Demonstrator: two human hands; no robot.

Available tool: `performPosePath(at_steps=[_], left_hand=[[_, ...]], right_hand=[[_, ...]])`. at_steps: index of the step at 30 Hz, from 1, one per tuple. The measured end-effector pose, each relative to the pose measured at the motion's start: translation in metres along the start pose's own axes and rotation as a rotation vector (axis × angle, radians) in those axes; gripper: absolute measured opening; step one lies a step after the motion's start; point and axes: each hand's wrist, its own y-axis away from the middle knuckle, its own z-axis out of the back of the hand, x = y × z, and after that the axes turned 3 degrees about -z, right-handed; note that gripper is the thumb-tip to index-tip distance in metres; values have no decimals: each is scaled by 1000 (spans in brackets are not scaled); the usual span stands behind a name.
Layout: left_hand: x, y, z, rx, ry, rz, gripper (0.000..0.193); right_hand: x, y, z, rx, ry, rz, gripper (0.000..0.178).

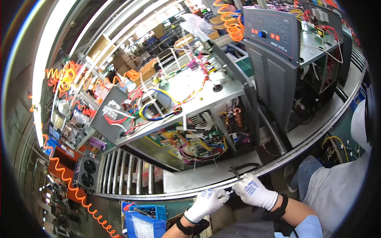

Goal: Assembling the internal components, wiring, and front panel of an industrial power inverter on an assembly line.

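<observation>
Both of my hands wear white gloves with blue print and dark wristbands. My left hand [208, 204] is closed in a pinch, thumb and fingertips together, by a small white piece too small to make out. Just to its right, my right hand [252, 192] is wrapped round a slim dark hand tool [236, 174], whose end sticks up past the fingers; its exact kind is hidden. The fingertips of the two hands nearly meet, in front of the conveyor's metal edge. Beyond them stands an open machine chassis [190, 89] with bundled wires on top and circuit boards inside.
A second grey machine [272, 59] with a front panel and knob stands to the right. Metal rollers [123, 170] lie at left. Blue bins [145, 224] with tools sit by my left forearm. A person in white [337, 198] is close on my right. Orange coiled hoses [75, 192] hang at left.
</observation>
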Motion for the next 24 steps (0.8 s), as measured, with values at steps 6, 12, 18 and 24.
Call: performPosePath(at_steps=[6,12,18,24], left_hand=[[-2,-29,11,205,235,220,23],[11,-66,15,-128,649,277,24],[21,-94,38,-272,600,185,18],[9,-101,49,-304,349,152,18]], right_hand=[[-13,-4,-20,-33,-82,46,6],[-63,-16,-26,-327,-829,-355,25],[-110,-88,21,-196,-1686,-501,26],[-107,-128,31,56,-2080,-482,25]])
